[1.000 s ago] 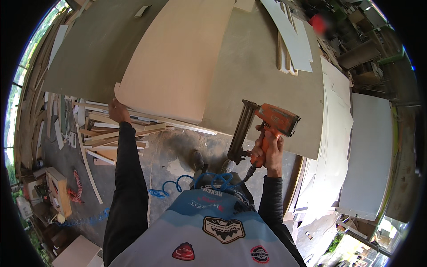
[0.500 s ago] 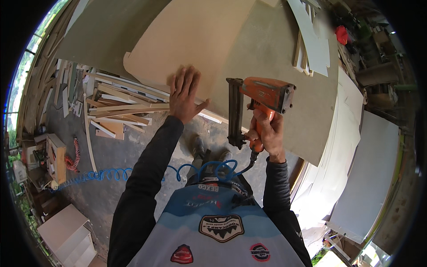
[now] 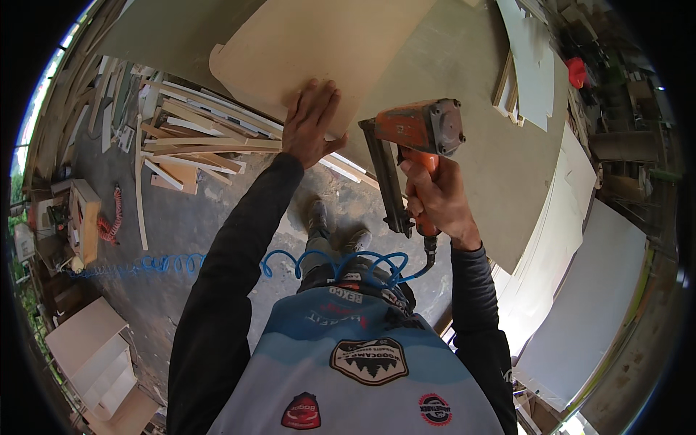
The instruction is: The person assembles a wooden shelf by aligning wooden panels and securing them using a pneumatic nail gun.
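An orange and black pneumatic nail gun (image 3: 411,130) is gripped by its handle in my right hand (image 3: 441,196), its long dark magazine on the left side. From the bottom of the handle runs a coiled blue air hose (image 3: 330,262). My left hand (image 3: 313,125) lies with fingers stretched out on the near edge of a light tan panel (image 3: 304,51). That panel rests on a larger greenish-brown sheet (image 3: 471,174). The gun is held over the sheet's near edge; whether it touches is hard to tell.
Wood strips (image 3: 199,130) lie piled to the left, below the panel. White sheets (image 3: 587,290) lean at the right. Offcuts (image 3: 533,69) rest on the big sheet. A wooden box (image 3: 87,217), a red coiled hose (image 3: 112,217) and a pale cabinet (image 3: 98,355) stand at far left.
My view has shifted a little. The nail gun has tilted and turned in my right hand, its round end cap now facing more toward me. My left hand stays on the panel's edge.
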A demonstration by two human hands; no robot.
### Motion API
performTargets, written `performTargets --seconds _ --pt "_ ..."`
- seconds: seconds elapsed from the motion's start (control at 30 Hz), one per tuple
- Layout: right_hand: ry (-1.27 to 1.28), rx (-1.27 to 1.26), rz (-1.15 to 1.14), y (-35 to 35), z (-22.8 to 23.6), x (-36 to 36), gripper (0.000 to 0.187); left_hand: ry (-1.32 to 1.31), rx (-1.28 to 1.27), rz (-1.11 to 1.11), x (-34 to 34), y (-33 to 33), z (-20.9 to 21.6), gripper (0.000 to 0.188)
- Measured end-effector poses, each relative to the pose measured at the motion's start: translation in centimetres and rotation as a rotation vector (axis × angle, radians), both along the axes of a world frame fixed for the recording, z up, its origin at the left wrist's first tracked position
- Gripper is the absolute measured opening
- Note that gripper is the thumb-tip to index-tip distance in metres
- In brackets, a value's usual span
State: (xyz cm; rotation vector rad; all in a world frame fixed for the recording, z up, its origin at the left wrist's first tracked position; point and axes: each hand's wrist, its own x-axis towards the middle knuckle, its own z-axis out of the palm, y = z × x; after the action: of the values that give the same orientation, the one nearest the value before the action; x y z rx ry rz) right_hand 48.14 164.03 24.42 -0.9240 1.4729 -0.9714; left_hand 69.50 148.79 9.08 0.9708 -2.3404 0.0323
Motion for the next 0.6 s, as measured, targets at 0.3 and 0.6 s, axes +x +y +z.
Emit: performTargets --seconds 0.3,0.6 --pt "0.122 0.045 0.141 -2.6 4.2 1.8 0.024 0.043 0.01 -0.053 0.4 0.0 -0.3 0.091" --pt "0.406 -0.051 0.269 -3.7 1.5 2.6 0.028 -0.096 0.069 -0.033 0.3 0.3 0.2 0.101"
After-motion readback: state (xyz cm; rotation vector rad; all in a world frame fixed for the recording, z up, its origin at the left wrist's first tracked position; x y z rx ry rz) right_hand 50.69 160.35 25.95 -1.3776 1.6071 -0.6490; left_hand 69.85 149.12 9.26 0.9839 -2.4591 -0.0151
